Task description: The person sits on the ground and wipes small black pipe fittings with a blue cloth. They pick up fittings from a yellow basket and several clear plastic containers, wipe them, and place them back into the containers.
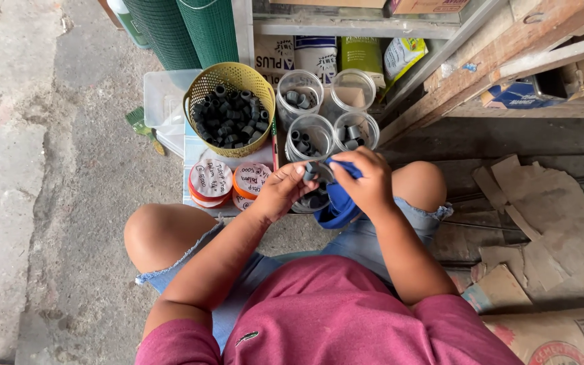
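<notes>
1. At the frame's centre, the left hand (pixel 284 190) pinches a small dark pipe fitting (pixel 313 168) between its fingertips.
2. The right hand (pixel 366 179) is closed on a blue cloth (pixel 338 203), pressed to the fitting.
3. A slack pinch could drop the fitting among the clear jars (pixel 313 132) just above.
4. A stray elbow might tip the yellow basket (pixel 230 108), upper centre.
</notes>
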